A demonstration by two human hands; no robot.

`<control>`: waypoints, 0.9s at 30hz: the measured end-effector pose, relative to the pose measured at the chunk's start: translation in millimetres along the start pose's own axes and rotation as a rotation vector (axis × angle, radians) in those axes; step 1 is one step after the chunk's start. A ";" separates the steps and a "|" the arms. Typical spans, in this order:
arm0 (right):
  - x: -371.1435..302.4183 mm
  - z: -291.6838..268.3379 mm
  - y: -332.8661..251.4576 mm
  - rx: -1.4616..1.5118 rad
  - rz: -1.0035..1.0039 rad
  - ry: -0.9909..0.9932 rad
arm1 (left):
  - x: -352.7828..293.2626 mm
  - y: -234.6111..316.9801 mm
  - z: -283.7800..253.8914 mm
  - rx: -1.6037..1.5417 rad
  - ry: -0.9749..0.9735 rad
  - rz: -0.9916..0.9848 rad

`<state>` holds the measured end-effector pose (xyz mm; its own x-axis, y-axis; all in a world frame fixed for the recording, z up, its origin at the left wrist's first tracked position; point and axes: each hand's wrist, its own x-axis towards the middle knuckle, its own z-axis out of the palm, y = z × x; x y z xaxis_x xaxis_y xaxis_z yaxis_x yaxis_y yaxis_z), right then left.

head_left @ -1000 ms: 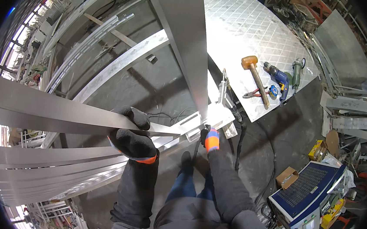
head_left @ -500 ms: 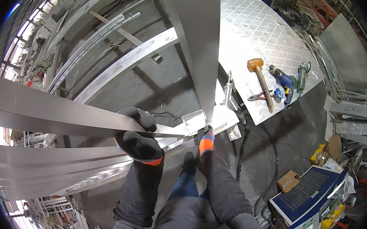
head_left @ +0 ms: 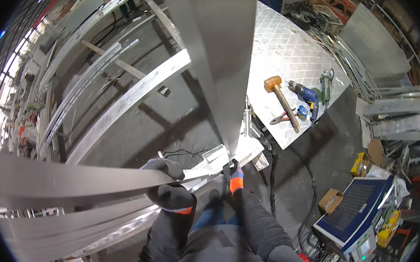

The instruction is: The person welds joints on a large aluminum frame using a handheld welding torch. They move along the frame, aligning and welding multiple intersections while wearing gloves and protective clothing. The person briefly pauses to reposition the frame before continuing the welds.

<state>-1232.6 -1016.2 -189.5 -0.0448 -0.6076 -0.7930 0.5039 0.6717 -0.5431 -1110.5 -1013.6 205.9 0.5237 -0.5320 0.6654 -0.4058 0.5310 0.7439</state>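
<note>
A metal workshop — mallet, drill, grinder, long metal beams.

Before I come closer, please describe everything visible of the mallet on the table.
The mallet lies unheld on the silvery, grid-patterned table. Its thick, orange-brown head is at the far end; its long, wooden-looking handle slants nearer and rightward, appearing to cross the red-handled pliers. Whether they touch, I cannot tell.
</note>
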 end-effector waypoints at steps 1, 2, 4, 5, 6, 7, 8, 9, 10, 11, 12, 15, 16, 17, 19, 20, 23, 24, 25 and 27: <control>-9.2 2.9 1.1 0.006 -0.067 -0.005 | 0.2 0.8 0.4 -0.015 -0.005 0.000; -13.5 8.7 -1.6 0.001 -0.078 0.027 | -0.2 1.8 1.9 -0.037 0.003 -0.013; -21.8 13.9 -5.3 -0.134 -0.245 0.089 | 0.0 4.0 3.4 0.038 0.020 -0.050; -21.0 18.5 -8.4 -0.271 -0.400 0.118 | 1.2 4.3 3.7 0.056 0.010 -0.027; -23.2 17.1 -9.2 -0.478 -0.498 0.156 | 2.7 3.9 4.0 0.073 0.005 -0.003; -22.0 18.4 -10.3 -0.634 -0.544 0.200 | 3.4 3.9 3.8 0.103 0.020 -0.015; -21.4 18.1 -10.3 -0.638 -0.624 0.190 | 3.6 3.9 2.9 0.106 0.005 -0.016; -20.2 18.0 -10.7 -0.674 -0.628 0.192 | 3.9 3.6 2.1 0.110 -0.007 -0.011; -19.7 18.1 -10.7 -0.736 -0.544 0.232 | 3.9 3.6 0.6 0.113 -0.021 -0.015; -21.0 15.3 -11.2 -0.674 -0.567 0.185 | 3.5 4.0 -0.9 0.092 -0.053 -0.004; -19.6 16.1 -14.7 -0.635 -0.513 0.175 | 3.2 4.0 -1.7 0.088 -0.066 0.003; -27.9 1.2 -29.5 -0.486 -0.197 -0.100 | 3.5 4.3 -3.0 0.065 -0.096 0.023; -30.6 -11.2 -41.1 -0.440 -0.143 -0.226 | 4.1 4.1 -2.7 0.046 -0.096 -0.001; -29.6 -19.5 -54.7 -0.322 0.036 -0.220 | 4.9 3.3 -1.7 0.029 -0.086 -0.020; -28.2 -37.2 -79.9 -0.362 -0.038 -0.212 | 6.6 2.9 -1.4 0.021 -0.080 -0.009; -25.3 -45.1 -95.7 -0.421 -0.041 -0.140 | 6.9 4.0 -2.5 0.145 -0.067 0.003; 4.9 -28.4 -146.9 -0.556 -0.782 -0.068 | 5.9 9.6 -5.9 0.265 -0.104 0.056; 15.9 -11.4 -158.3 -0.596 -0.837 -0.129 | 3.5 9.1 -1.8 0.295 -0.059 0.064; 33.1 16.5 -173.0 -0.986 -0.938 -0.100 | 2.6 12.5 -1.8 0.210 -0.081 0.047; 59.5 69.7 -189.4 -1.443 -1.026 -0.385 | 0.4 16.9 3.9 0.080 0.093 -0.108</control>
<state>-1270.5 -1209.1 -114.5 0.4640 -0.8850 -0.0382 -0.6649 -0.3195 -0.6752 -1120.1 -1007.4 219.0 0.6331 -0.5174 0.5757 -0.3999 0.4182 0.8156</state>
